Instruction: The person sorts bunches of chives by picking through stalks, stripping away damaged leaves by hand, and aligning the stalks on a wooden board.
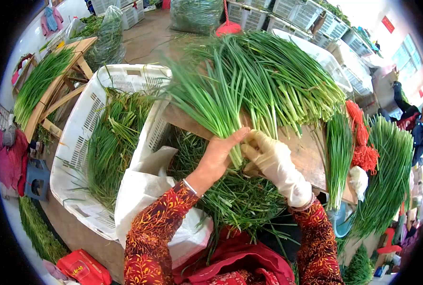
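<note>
One bunch of long green stalks (pixel 210 107) is held over the near edge of a wooden board (pixel 309 154), its pale ends down by the wrists and its leaves fanning up and away, blurred at the tips. The bare left hand (pixel 216 156) is closed around the lower stems, thumb laid across them. The gloved right hand (pixel 271 159) is just beside those ends, fingers curled in – whether it pinches any stems I cannot tell.

Beyond the bunch, a broad heap of similar stalks (pixel 287 78) covers the far part of the board. To the right lie a slim bundle (pixel 339 159) and red ties (pixel 358 124), with a larger bundle (pixel 387 171) further out. Below the hands is a mass of loose greenery (pixel 237 204); to the left, a white crate (pixel 68 183) holds more leaves (pixel 111 142), and a white sack (pixel 147 202) lies against its near side. Further left, another pile (pixel 42 85) rests on a wooden bench (pixel 81 46) – stacked crates (pixel 290 10) stand at the back.
</note>
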Tool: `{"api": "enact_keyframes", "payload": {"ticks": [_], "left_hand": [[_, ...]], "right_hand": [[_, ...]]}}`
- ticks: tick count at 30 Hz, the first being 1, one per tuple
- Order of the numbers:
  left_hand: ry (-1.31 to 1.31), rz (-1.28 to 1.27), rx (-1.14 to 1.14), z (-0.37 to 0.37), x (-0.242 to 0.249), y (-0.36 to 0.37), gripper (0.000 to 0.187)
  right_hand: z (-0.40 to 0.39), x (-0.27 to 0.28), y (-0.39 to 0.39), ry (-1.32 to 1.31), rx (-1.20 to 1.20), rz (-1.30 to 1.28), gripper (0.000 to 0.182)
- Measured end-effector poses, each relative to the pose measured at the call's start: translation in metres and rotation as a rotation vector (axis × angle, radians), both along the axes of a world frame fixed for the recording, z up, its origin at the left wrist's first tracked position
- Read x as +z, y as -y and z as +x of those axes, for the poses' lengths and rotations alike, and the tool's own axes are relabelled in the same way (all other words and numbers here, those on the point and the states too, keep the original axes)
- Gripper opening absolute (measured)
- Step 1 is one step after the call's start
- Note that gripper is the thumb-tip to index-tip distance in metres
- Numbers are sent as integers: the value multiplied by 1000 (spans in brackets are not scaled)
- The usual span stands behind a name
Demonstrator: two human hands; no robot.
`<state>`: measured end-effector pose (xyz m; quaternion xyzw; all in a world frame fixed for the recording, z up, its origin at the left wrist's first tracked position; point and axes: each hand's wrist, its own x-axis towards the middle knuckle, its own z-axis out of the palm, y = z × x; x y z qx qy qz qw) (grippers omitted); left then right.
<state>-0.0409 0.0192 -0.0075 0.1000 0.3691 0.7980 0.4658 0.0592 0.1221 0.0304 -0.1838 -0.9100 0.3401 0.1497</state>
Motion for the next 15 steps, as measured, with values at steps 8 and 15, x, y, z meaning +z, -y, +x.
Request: {"api": "enact_keyframes", "payload": {"ticks": [8,15], "left_hand": [[72,51,-14,-5,-4,-1,26],[91,56,-24,-6,3,-7,25]], "right_hand": [[-31,-4,-56,19,-120,568,11],[-32,6,-48,-348,-96,194,9]]}}
